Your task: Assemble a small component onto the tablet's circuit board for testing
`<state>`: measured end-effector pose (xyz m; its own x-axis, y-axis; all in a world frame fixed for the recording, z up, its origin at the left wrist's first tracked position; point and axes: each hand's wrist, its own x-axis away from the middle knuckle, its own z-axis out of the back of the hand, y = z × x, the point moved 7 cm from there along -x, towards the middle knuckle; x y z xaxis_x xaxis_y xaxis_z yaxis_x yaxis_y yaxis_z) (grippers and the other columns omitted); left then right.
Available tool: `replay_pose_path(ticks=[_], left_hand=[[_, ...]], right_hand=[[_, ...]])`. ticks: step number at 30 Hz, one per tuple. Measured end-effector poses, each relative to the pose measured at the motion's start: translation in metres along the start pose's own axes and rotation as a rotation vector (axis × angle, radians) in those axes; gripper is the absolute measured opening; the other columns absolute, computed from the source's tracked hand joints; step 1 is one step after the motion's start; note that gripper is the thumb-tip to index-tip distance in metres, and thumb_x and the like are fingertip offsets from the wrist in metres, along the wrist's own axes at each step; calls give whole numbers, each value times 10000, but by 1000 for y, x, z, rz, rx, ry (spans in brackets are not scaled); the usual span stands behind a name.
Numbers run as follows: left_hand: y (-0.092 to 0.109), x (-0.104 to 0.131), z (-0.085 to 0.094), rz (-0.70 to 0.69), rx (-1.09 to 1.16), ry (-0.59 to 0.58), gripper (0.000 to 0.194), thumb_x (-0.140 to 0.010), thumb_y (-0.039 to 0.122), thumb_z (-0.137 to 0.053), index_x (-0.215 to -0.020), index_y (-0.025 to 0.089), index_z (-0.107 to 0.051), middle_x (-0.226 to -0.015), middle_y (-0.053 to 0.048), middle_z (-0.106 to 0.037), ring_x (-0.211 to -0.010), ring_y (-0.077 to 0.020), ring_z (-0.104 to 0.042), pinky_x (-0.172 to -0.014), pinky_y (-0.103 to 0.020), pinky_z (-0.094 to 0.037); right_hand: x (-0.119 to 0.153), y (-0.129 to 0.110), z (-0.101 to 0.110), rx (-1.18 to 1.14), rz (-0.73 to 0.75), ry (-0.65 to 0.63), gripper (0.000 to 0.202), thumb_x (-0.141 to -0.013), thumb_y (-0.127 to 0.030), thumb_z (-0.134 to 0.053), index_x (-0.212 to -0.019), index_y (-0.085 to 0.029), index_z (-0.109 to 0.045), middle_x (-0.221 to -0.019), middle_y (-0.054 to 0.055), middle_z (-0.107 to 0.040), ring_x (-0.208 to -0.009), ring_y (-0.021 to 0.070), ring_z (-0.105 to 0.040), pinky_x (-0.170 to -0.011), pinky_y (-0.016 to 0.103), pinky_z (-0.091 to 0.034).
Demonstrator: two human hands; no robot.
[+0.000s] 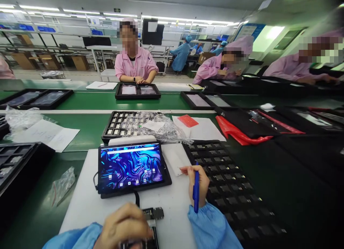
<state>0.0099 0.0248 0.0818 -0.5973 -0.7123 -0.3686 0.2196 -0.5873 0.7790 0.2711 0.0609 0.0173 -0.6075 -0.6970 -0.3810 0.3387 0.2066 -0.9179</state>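
A tablet (pixel 131 167) with a lit blue swirl screen sits in a black holder on a white mat (pixel 88 202). A black cable runs from it down to a small circuit board (pixel 154 215). My left hand (pixel 123 225) rests closed over the near part of that board at the bottom edge. My right hand (pixel 197 181) grips a blue pen (pixel 196 190), fingertips touching a white sheet (pixel 176 161) right of the tablet. Both sleeves are light blue.
A black tray of small parts (pixel 231 184) lies right of my hand; another part tray under crinkled plastic (pixel 129 125) lies behind the tablet. Red and black bags (pixel 242 129) at right. Across the green belt, persons in pink coats sit at tablet trays (pixel 137 91).
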Motion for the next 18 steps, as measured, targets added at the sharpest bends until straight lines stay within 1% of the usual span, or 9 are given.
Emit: replay_pose_path(ticks=[1, 2, 4, 7, 10, 12, 14, 15, 18], left_hand=[[-3, -6, -6, -7, -28, 21, 254, -941, 378, -340, -806, 230, -495, -659, -14, -543, -576, -147, -534, -532, -246, -442], [-11, -10, -18, 49, -72, -41, 205, -901, 307, -389, -724, 218, -442, -594, 11, -495, -488, -121, -475, -458, -215, -387], [-36, -5, -51, 217, -220, -268, 155, -810, 215, -434, -658, 209, -402, -610, 1, -517, -495, -127, -503, -444, -210, -371], [-67, 12, -80, 392, -532, -422, 64, -758, 134, -470, -735, 191, -490, -715, -39, -603, -546, -184, -610, -498, -258, -438], [-79, 23, -93, 473, -754, -482, 143, -810, 118, -433, -865, 163, -557, -830, -105, -653, -638, -273, -675, -532, -331, -496], [-79, 24, -97, 492, -777, -480, 148, -809, 124, -449, -873, 164, -577, -824, -104, -669, -648, -286, -683, -539, -338, -509], [-76, 21, -97, 498, -778, -452, 134, -783, 128, -490, -858, 169, -593, -793, -92, -682, -644, -283, -686, -541, -323, -510], [-75, 20, -97, 501, -778, -435, 139, -768, 124, -505, -858, 168, -602, -790, -89, -688, -645, -280, -687, -539, -314, -508], [-73, 19, -96, 505, -763, -393, 169, -746, 105, -535, -875, 160, -630, -788, -90, -701, -650, -280, -690, -529, -305, -504]], right_hand=[[0, -1, 0, 0, 6, -2, 304, -836, -428, -538, -642, -196, -563, -584, 21, -671, -539, 172, -629, -532, 291, -520], [1, -1, 1, 0, 12, -5, 303, -834, -428, -541, -639, -197, -562, -583, 22, -673, -545, 176, -637, -535, 293, -527], [3, -2, 0, 2, 23, -20, 299, -828, -429, -550, -639, -198, -566, -587, 24, -680, -554, 181, -650, -542, 296, -538], [5, -4, -2, 12, 37, -59, 298, -808, -436, -575, -627, -200, -588, -583, 25, -687, -553, 187, -657, -549, 299, -547], [6, -8, 6, 31, 35, -49, 309, -791, -453, -594, -608, -204, -584, -558, 25, -685, -529, 189, -656, -537, 293, -550], [8, -11, 18, 51, 26, -3, 319, -797, -460, -588, -603, -208, -570, -533, 21, -675, -504, 187, -650, -506, 280, -544], [16, -13, 25, 94, 14, -18, 336, -810, -465, -570, -589, -211, -569, -514, 18, -667, -487, 188, -650, -479, 265, -540], [23, -12, 24, 120, 12, -74, 344, -812, -467, -564, -578, -215, -572, -515, 18, -671, -489, 190, -658, -473, 257, -543], [62, -4, 4, 143, 64, -361, 304, -791, -472, -585, -597, -238, -584, -605, 24, -722, -556, 209, -697, -529, 252, -571]])
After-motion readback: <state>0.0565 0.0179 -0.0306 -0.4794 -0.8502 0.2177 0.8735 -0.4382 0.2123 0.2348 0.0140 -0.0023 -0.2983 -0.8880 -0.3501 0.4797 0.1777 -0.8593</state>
